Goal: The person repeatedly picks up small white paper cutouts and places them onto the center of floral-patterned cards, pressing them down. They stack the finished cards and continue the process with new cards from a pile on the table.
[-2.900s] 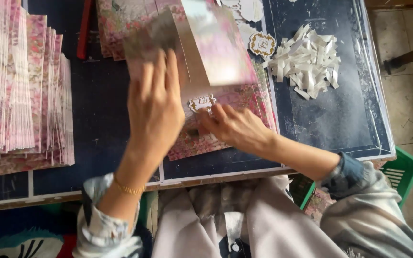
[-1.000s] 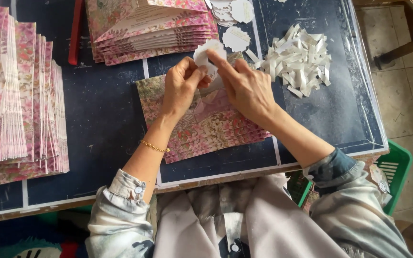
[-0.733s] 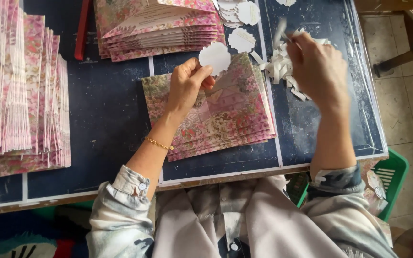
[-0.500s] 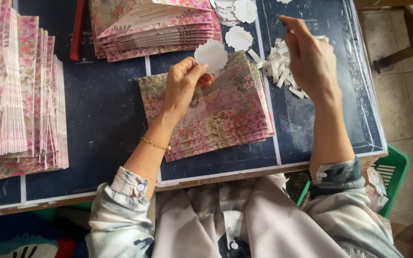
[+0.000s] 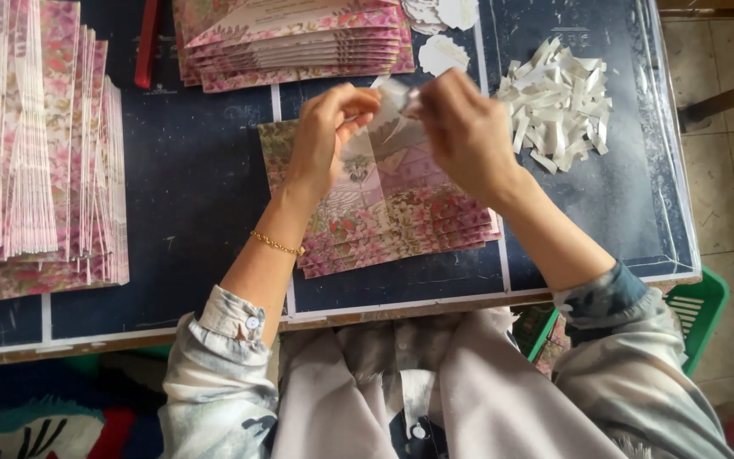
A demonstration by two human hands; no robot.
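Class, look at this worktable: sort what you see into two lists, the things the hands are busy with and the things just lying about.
In use:
left hand
right hand
small white paper piece, pinched between both hands
floral envelope stack, directly under the hands

Lying about:
pile of white paper strips
white scalloped labels
far floral envelope stack
fanned floral stack on the left
red tool
green basket

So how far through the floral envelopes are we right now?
Done-looking: a fanned stack of floral envelopes at the table's far edge and a heap of peeled white strips. In hand: left hand and right hand pinch a small white piece over the centre pile. Left: that pile and the large stack at left.
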